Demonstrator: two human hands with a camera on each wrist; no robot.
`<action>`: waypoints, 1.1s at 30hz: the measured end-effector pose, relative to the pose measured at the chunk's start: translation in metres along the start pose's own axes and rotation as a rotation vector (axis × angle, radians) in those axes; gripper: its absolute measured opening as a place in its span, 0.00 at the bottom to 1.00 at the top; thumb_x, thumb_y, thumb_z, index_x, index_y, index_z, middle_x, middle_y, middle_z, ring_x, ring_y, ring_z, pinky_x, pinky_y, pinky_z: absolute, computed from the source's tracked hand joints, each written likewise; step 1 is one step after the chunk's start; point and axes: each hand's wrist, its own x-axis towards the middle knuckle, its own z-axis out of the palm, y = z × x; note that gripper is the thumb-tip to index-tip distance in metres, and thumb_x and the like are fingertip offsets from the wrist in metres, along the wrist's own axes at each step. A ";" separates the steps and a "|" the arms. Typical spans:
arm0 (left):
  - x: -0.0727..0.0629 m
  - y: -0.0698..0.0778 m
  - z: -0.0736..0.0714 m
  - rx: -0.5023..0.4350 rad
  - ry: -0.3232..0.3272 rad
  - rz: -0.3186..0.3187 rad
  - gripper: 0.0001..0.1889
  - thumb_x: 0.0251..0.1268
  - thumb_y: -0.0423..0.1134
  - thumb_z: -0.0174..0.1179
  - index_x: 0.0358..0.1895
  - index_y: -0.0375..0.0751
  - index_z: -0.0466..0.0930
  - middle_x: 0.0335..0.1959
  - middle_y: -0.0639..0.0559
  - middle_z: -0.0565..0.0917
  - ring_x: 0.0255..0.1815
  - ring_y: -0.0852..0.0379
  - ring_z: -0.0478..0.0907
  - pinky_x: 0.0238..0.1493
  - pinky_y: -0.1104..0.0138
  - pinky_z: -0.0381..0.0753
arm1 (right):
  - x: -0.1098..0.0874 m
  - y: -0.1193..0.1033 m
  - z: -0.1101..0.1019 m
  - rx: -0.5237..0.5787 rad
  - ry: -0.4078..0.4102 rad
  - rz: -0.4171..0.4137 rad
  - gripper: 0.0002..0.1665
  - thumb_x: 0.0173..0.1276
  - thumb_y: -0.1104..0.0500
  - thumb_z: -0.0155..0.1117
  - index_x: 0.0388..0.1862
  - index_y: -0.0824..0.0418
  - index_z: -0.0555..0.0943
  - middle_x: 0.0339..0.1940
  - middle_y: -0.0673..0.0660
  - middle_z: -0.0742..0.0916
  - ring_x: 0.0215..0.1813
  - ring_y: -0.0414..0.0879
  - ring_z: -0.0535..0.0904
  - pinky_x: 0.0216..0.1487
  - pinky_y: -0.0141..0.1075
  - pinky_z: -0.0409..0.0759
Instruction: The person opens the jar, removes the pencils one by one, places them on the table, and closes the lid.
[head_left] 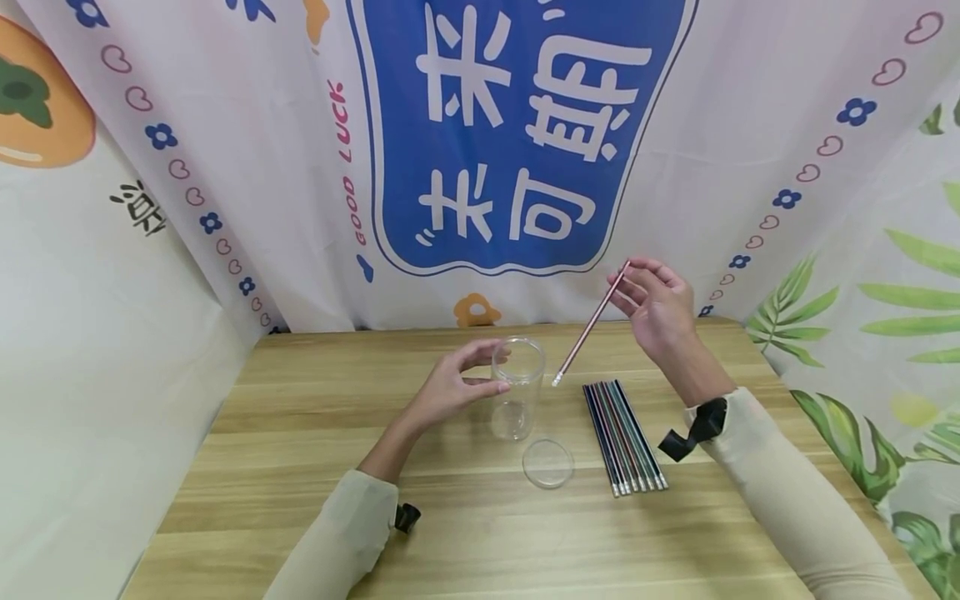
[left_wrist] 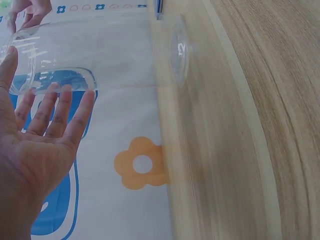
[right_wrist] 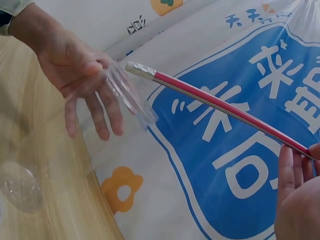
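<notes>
A clear plastic jar (head_left: 517, 408) stands upright and open-topped on the table. My left hand (head_left: 461, 379) holds it near the rim, thumb on one side and fingers on the other; the fingers (left_wrist: 60, 112) look fairly straight in the left wrist view. My right hand (head_left: 656, 300) pinches a red striped pencil (right_wrist: 220, 105) by its far end, between thumb and fingertips. The pencil slants through the air, its white eraser end (right_wrist: 140, 70) lowest and a little right of the jar's rim. To the right of the jar, several pencils (head_left: 624, 437) lie side by side.
A round clear lid (head_left: 548, 464) lies flat on the wooden table (head_left: 465, 525), in front of the jar and left of the pencil row. A printed white and blue curtain (head_left: 480, 258) hangs right behind the table's back edge.
</notes>
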 end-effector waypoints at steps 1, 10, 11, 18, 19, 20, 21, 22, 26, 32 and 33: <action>0.000 0.000 0.000 0.000 -0.001 0.001 0.35 0.65 0.41 0.77 0.74 0.44 0.75 0.67 0.53 0.84 0.68 0.50 0.80 0.64 0.60 0.87 | 0.000 0.000 -0.002 -0.016 -0.005 0.011 0.06 0.71 0.70 0.72 0.43 0.64 0.85 0.38 0.59 0.89 0.40 0.51 0.91 0.46 0.40 0.94; -0.001 0.001 -0.001 0.004 -0.004 -0.002 0.33 0.65 0.42 0.77 0.73 0.52 0.76 0.67 0.53 0.84 0.68 0.52 0.80 0.63 0.60 0.87 | 0.001 -0.002 -0.022 -0.148 -0.029 0.104 0.04 0.75 0.70 0.67 0.41 0.64 0.87 0.38 0.58 0.90 0.38 0.49 0.92 0.42 0.37 0.94; -0.001 0.001 -0.001 0.006 -0.003 -0.004 0.33 0.65 0.42 0.77 0.73 0.52 0.76 0.67 0.53 0.84 0.68 0.51 0.80 0.63 0.60 0.87 | 0.001 -0.002 -0.024 -0.162 -0.027 0.112 0.05 0.75 0.70 0.67 0.41 0.63 0.87 0.38 0.57 0.90 0.38 0.49 0.92 0.42 0.37 0.93; -0.001 0.000 -0.001 0.014 -0.002 -0.008 0.33 0.65 0.43 0.77 0.73 0.52 0.76 0.67 0.53 0.83 0.68 0.51 0.80 0.64 0.60 0.87 | 0.001 -0.003 -0.043 -0.276 -0.013 0.162 0.04 0.75 0.68 0.68 0.43 0.62 0.88 0.37 0.56 0.91 0.39 0.47 0.91 0.42 0.35 0.93; -0.001 -0.001 -0.001 0.015 -0.002 -0.008 0.33 0.65 0.43 0.77 0.73 0.52 0.76 0.67 0.54 0.84 0.68 0.51 0.80 0.64 0.60 0.87 | 0.001 -0.003 -0.046 -0.297 -0.013 0.168 0.04 0.76 0.67 0.68 0.44 0.62 0.88 0.37 0.55 0.92 0.39 0.46 0.91 0.42 0.35 0.93; -0.001 -0.001 -0.001 0.015 -0.002 -0.008 0.33 0.65 0.44 0.77 0.73 0.52 0.76 0.67 0.54 0.84 0.68 0.51 0.80 0.63 0.60 0.87 | 0.001 -0.003 -0.049 -0.317 -0.015 0.173 0.04 0.76 0.67 0.68 0.44 0.61 0.88 0.37 0.55 0.92 0.39 0.46 0.91 0.42 0.35 0.93; -0.001 -0.001 -0.001 0.017 -0.001 -0.010 0.33 0.65 0.44 0.77 0.72 0.52 0.76 0.67 0.55 0.84 0.68 0.51 0.80 0.63 0.60 0.87 | 0.000 -0.002 -0.051 -0.336 -0.018 0.177 0.05 0.77 0.66 0.67 0.44 0.61 0.88 0.37 0.54 0.92 0.40 0.46 0.91 0.42 0.35 0.93; -0.001 -0.001 -0.001 0.017 -0.001 -0.010 0.33 0.65 0.44 0.77 0.72 0.52 0.76 0.67 0.55 0.84 0.68 0.51 0.80 0.63 0.60 0.87 | 0.000 -0.002 -0.054 -0.351 -0.022 0.181 0.05 0.77 0.66 0.67 0.44 0.60 0.88 0.37 0.54 0.92 0.40 0.45 0.91 0.43 0.35 0.92; -0.001 -0.001 -0.001 0.019 0.001 -0.013 0.33 0.65 0.43 0.77 0.73 0.51 0.76 0.67 0.54 0.84 0.68 0.51 0.80 0.64 0.60 0.87 | 0.001 -0.001 -0.064 -0.415 -0.046 0.193 0.06 0.78 0.66 0.66 0.45 0.59 0.89 0.37 0.53 0.92 0.40 0.45 0.91 0.45 0.35 0.92; -0.002 0.000 -0.001 0.025 -0.001 -0.014 0.35 0.65 0.44 0.77 0.74 0.45 0.75 0.66 0.55 0.84 0.68 0.50 0.79 0.64 0.59 0.87 | 0.001 0.000 -0.075 -0.511 -0.066 0.220 0.07 0.77 0.65 0.67 0.43 0.56 0.90 0.38 0.50 0.92 0.39 0.43 0.90 0.46 0.35 0.93; -0.001 0.000 -0.001 0.026 -0.001 -0.013 0.35 0.65 0.44 0.77 0.74 0.46 0.75 0.66 0.55 0.84 0.68 0.50 0.80 0.64 0.59 0.87 | 0.001 0.000 -0.078 -0.529 -0.068 0.227 0.06 0.77 0.64 0.68 0.43 0.55 0.90 0.38 0.50 0.92 0.39 0.42 0.90 0.47 0.35 0.92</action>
